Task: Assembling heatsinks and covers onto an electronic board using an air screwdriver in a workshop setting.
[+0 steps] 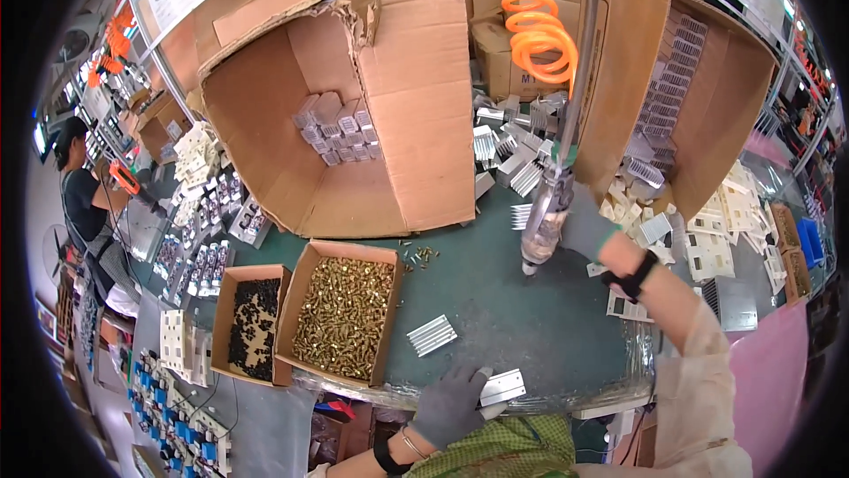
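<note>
Left hand [453,405], nearly closed, pinches silver metal piece [506,386] at near edge of table [482,279]; right hand [585,226] curls around screwdriver [546,217]; piece probably light, stiff, slick, best gripped by side edges

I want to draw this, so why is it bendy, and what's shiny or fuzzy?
Head view: the fisheye lens seems to bow the front edge of the green table; head view: a ceiling light glares white, and the silver plate in the left hand shines; head view: the person at far left looks fuzzier than nearby things.
</note>
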Available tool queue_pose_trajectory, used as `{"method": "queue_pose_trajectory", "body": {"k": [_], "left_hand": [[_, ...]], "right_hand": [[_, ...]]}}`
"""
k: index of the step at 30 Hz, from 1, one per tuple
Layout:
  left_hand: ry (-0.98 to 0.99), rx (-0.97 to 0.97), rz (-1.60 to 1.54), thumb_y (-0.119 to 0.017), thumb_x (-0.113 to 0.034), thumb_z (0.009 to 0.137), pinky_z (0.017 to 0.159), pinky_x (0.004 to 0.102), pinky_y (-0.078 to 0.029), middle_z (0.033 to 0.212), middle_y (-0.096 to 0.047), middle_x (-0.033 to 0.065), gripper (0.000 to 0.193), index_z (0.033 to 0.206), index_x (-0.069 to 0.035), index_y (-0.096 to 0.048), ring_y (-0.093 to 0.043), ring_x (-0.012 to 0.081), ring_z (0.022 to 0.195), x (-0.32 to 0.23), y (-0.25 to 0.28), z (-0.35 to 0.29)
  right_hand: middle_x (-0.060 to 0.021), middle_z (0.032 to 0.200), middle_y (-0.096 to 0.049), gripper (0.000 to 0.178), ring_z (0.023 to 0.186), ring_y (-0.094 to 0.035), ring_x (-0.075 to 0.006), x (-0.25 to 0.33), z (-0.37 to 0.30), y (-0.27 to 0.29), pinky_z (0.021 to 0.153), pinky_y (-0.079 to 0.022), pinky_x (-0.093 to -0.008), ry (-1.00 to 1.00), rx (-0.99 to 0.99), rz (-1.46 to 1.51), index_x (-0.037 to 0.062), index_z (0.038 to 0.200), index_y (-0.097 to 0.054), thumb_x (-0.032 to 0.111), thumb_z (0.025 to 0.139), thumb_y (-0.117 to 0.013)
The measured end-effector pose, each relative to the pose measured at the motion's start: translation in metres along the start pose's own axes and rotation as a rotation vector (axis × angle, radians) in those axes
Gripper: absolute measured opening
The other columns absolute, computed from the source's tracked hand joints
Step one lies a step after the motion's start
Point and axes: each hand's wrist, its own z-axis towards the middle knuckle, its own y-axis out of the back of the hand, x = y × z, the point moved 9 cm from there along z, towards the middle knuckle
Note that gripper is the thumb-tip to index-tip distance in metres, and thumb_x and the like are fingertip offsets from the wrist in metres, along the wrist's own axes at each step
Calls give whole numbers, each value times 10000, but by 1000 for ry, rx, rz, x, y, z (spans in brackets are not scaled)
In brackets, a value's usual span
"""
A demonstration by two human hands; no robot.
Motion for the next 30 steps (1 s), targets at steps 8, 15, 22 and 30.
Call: {"method": "queue_pose_trajectory", "body": {"k": [8, 15, 22, 30], "left_hand": [[13, 29, -76, -789, -368, 694, 595, 371, -509, 915, -615, 100, 555, 1133, -99, -585, -630, 299, 701, 11, -3, 10], [71, -1, -131, -818, -383, 645, 607, 356, -524, 884, -637, 115, 640, 1157, -75, -590, -648, 270, 698, 18, 5, 9], [28, -10, -205, -820, -306, 663, 526, 337, -465, 710, -567, 89, 576, 1143, -65, -612, -557, 233, 560, 23, 5, 7], [86, -81, -2, -781, -395, 700, 551, 371, -484, 725, -595, 99, 481, 1024, -73, -629, -610, 273, 632, 19, 9, 5]], "right_hand": [[-154, 883, -648, 388, 869, -626, -344, 26, -130, 54, 753, -487, -426, -136, 595, 328, 49, 904, -618, 335, 645, -661], [-141, 983, -591, 501, 896, -606, -327, 84, -121, 32, 779, -484, -413, -21, 500, 316, 69, 1105, -558, 342, 702, -675], [-119, 1056, -551, 471, 952, -594, -311, 65, -157, 23, 804, -482, -416, -17, 453, 262, 86, 1139, -521, 293, 745, -675], [-115, 970, -577, 457, 902, -605, -326, 72, -163, 8, 787, -493, -428, -237, 355, 456, 97, 1139, -530, 267, 738, -668]]}}
